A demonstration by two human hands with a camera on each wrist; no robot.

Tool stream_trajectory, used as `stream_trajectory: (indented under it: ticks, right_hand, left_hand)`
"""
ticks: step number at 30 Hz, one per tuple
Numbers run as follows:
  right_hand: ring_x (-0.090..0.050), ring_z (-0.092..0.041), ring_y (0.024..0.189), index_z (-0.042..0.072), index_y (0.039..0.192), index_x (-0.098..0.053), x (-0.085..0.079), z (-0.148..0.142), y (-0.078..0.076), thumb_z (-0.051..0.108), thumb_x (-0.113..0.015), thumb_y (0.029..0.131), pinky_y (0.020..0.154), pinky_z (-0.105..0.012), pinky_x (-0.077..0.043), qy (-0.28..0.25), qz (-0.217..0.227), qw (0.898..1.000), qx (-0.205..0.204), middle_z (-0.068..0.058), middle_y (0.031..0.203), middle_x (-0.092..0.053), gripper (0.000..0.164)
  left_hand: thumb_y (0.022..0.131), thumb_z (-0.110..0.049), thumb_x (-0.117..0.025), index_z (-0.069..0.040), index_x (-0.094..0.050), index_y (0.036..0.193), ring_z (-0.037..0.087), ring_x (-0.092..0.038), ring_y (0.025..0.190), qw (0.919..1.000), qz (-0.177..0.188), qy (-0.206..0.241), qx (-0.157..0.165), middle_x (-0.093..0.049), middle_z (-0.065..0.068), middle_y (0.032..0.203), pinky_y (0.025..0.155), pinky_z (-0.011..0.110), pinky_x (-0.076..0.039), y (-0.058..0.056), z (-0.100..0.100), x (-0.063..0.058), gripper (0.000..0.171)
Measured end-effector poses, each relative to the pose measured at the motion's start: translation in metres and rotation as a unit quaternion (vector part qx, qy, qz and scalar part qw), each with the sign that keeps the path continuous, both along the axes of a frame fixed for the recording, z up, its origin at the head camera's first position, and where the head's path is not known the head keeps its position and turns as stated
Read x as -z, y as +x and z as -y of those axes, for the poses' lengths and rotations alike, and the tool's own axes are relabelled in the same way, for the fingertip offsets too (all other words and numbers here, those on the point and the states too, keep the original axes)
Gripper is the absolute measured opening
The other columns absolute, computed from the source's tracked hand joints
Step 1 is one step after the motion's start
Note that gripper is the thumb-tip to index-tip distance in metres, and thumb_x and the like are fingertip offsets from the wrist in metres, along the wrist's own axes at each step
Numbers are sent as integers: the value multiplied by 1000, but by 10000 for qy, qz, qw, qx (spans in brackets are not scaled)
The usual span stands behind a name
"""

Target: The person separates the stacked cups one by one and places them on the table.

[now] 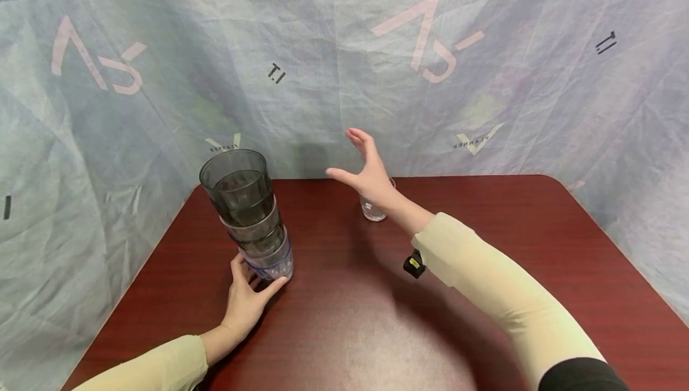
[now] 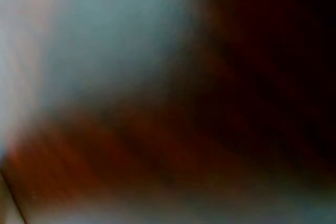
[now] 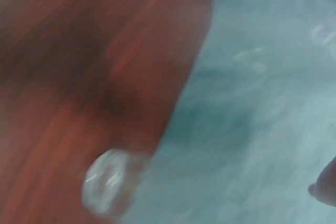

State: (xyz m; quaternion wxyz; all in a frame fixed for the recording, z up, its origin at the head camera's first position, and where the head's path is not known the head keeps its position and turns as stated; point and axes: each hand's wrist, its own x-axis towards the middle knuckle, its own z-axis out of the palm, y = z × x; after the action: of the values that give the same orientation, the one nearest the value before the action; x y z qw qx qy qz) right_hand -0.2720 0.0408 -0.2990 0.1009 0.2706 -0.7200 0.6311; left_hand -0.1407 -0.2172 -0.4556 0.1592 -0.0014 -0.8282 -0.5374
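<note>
On the left of the table, a tall stack of nested glasses leans in the head view: a smoky grey glass [image 1: 239, 191] on top, more greyish glass below, and a clear, blue-rimmed glass [image 1: 277, 262] at the bottom. My left hand [image 1: 247, 304] holds that bottom glass, thumb at its front base and fingers round its left side. My right hand [image 1: 371, 176] is raised over the far part of the table, thumb and fingers spread, with nothing in it. Behind it, partly hidden, stands a small clear glass [image 1: 373, 208], which also shows blurred in the right wrist view.
The dark red wooden table [image 1: 334, 319] ends at the back against a hanging grey printed cloth [image 1: 323, 50]. A small black device [image 1: 414, 263] hangs at the right sleeve cuff. The left wrist view is too blurred to show detail.
</note>
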Motion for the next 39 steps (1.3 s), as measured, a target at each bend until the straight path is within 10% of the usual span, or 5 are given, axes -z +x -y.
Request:
stream_trajectory:
  ticks: [10,25,39]
  right_hand:
    - [-33,-13,137,6,147,-27,-20,54,15,1,-76,82,109,-35,-31,-131,-635,9915,-1130,-4,150,-37,81]
    - [-41,-11,130,12,150,-23,-17,98,37,0,-75,82,101,-27,-40,69,-319,9773,-2093,-8,149,-39,86]
    - [-41,0,127,16,149,-24,-15,106,36,8,-76,84,100,-23,-39,326,-208,9768,-2106,0,143,-46,84]
  left_hand:
    - [77,-10,-84,-8,-21,141,31,-49,124,10000,-35,38,37,-48,18,133,97,39,-44,-6,7,13,90]
    - [78,-11,-83,-8,-19,141,34,-49,125,10000,21,27,56,-45,19,136,100,48,-42,-4,6,11,89]
    - [80,1,-78,2,-20,136,41,-50,121,9998,-69,-162,112,-46,26,131,96,44,-44,11,-10,-24,80]
